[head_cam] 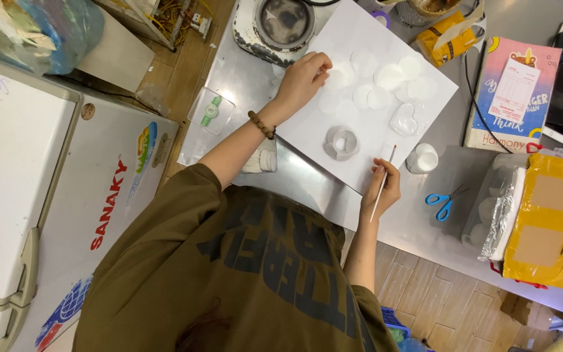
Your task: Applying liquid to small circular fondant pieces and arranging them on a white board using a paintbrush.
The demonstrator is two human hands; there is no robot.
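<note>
My left hand [302,79], with a bead bracelet on the wrist, reaches forward and its fingertips pinch a thin white round disc [337,78] lying on a large white sheet [360,140]. Several more white discs [389,76] lie on the sheet to the right of it. My right hand [383,188] holds a thin paintbrush [384,182] at the sheet's near edge, bristles pointing up. A clear ring-shaped mould [342,143] and a clear heart-shaped mould [403,120] rest on the sheet between the hands.
The sheet lies on a steel table [418,215]. A small white cup [422,158], blue scissors [442,201], foil-wrapped items [498,212] and yellow parcels [548,221] sit to the right. A small clear box [211,111] and a round appliance [281,26] are on the left; a white chest freezer [47,195] stands beside the table.
</note>
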